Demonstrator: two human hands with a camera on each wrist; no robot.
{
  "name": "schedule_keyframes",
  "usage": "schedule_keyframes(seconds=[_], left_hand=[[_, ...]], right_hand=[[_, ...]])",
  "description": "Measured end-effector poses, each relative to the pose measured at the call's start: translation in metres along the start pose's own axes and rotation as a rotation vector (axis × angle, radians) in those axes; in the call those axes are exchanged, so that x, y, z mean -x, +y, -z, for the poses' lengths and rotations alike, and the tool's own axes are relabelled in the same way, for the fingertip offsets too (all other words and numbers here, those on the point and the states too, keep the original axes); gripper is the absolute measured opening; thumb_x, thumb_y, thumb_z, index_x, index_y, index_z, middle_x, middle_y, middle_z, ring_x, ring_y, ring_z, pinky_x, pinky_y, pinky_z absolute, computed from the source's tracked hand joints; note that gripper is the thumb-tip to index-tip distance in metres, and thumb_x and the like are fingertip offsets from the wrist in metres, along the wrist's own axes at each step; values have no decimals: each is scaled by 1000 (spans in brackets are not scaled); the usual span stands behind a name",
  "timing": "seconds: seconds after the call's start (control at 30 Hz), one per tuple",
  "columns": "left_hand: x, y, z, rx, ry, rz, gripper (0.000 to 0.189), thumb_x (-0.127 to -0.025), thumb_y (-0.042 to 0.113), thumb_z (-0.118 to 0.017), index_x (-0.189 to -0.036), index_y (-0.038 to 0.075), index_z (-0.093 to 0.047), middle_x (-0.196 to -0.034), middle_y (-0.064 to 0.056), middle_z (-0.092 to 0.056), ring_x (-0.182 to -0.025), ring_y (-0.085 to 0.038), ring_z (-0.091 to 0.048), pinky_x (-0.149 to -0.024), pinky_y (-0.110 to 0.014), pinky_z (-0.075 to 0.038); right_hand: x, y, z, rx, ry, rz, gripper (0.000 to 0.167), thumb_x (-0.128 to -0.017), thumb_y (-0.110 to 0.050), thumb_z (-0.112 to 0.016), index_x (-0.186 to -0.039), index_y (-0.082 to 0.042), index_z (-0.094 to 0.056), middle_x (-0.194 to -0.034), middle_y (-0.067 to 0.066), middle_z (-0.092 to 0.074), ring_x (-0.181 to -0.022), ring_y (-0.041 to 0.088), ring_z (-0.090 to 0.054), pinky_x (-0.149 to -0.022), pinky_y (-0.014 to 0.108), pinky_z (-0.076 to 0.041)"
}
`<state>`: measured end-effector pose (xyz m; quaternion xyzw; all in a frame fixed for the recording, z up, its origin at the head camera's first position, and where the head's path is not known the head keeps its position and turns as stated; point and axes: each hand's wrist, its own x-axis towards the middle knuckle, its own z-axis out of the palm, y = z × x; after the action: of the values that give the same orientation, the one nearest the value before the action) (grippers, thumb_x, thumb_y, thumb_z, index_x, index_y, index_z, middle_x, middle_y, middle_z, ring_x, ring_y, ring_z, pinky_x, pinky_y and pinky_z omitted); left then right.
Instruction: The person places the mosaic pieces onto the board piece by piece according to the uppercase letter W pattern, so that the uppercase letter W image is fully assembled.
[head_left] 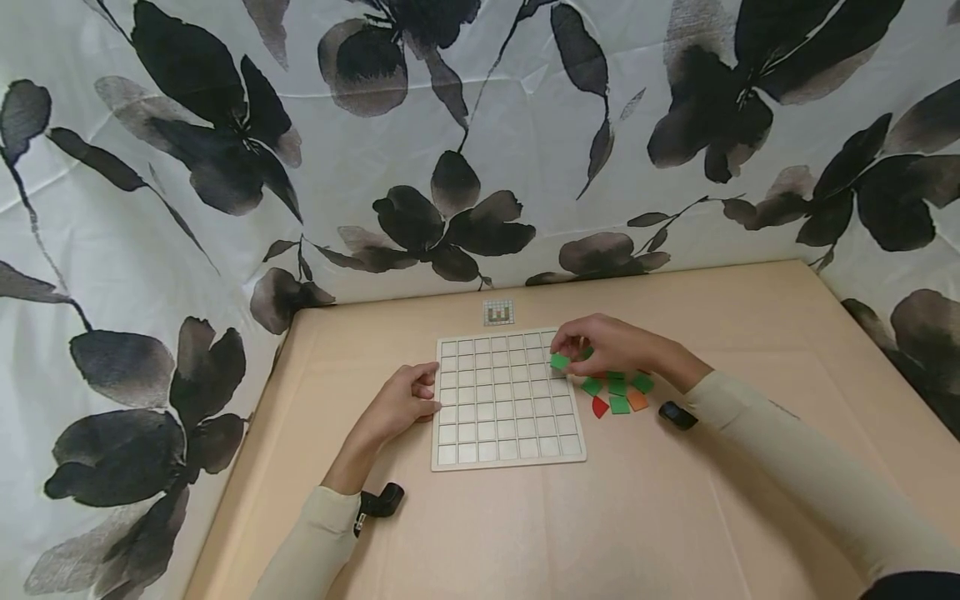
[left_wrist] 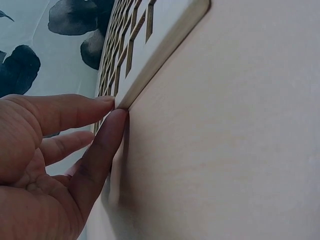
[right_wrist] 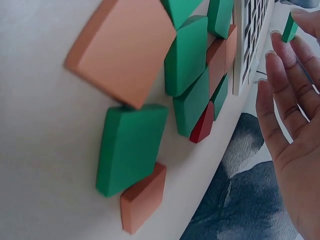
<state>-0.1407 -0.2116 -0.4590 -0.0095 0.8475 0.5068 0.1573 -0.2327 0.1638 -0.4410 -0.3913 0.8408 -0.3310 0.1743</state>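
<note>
A square white board (head_left: 487, 408) with a grid of pale cells lies flat on the table. At its left edge is my left hand (head_left: 397, 404); in the left wrist view, the thumb and a finger (left_wrist: 100, 145) grip the board's rim. Over the board's upper right edge, my right hand (head_left: 618, 343) pinches a green square tile (head_left: 560, 362) between thumb and fingertip. The same tile (right_wrist: 290, 28) appears edge-on in the right wrist view. Below the right hand lie loose pieces: several green tiles (head_left: 619, 405), an orange tile (head_left: 637, 401) and a red piece (head_left: 600, 407). The hand partly covers this group.
A small card with a coloured grid pattern (head_left: 498, 312) lies beyond the board. Black wrist devices sit by the left (head_left: 382, 500) and right (head_left: 678, 415) cuffs. Floral cloth (head_left: 510, 150) hangs behind the wooden table (head_left: 637, 517).
</note>
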Motion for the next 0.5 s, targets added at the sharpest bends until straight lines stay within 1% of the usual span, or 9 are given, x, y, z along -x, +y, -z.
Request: schedule_keyframes(seconds=[0.27, 0.5], left_hand=[[-2, 0, 1, 1, -2, -1, 76, -83, -15, -73, -152, 2, -44, -117, -14, -45, -93, -21, -49, -67, -30, -59], [-3, 0, 3, -7, -1, 3, 76, -83, -15, -73, -152, 2, -45, -116, -13, -45, -92, -20, -48, -65, -29, -58]], right_hand=[[-9, -2, -3, 20, -17, 3, 25, -88, -19, -80, -112, -19, -71, -93, -6, -65, -88, 19, -63, -80, 33, -58], [-16, -2, -7, 58, -34, -14, 25, -88, -24, -80, -112, -23, -71, -94, -9, -65, -88, 15, -62, -81, 32, -57]])
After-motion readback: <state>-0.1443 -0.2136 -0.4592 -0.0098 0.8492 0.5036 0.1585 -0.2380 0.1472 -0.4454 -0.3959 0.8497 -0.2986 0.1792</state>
